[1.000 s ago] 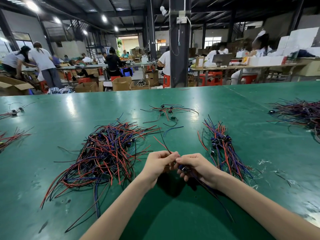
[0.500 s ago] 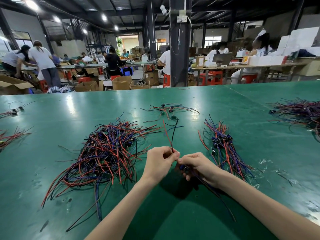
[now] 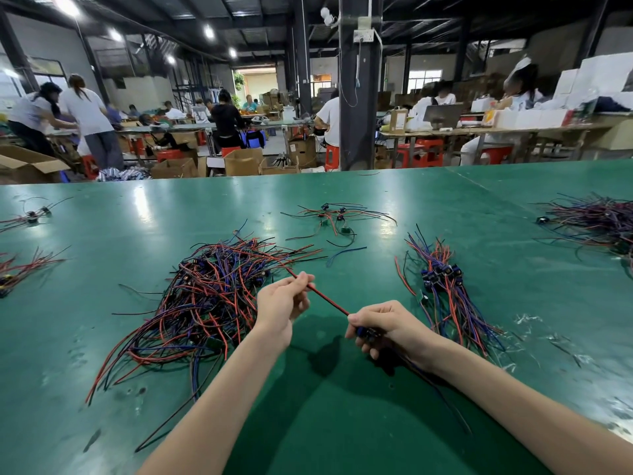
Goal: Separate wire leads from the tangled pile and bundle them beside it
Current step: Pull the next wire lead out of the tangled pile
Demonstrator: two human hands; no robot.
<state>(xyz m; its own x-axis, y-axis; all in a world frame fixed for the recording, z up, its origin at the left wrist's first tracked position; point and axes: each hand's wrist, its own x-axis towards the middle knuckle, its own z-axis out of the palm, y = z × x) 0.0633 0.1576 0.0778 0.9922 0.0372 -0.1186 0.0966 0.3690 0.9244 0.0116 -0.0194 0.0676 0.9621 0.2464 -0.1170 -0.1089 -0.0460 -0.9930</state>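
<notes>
Head view: the left hand (image 3: 283, 303) pinches a red-and-black wire lead (image 3: 328, 299), which runs straight to the right hand (image 3: 388, 324). The right hand's fingers curl round the lead's other end. On the green bench (image 3: 102, 234), the tangled pile (image 3: 205, 296) lies just left of the hands and a bundle (image 3: 445, 289) lies to their right.

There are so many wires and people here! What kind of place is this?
Probably a factory workshop. A big green table holds a tangled pile of red, blue and black wire leads, other people work at long tables behind it, and cardboard boxes sit on the floor.
</notes>
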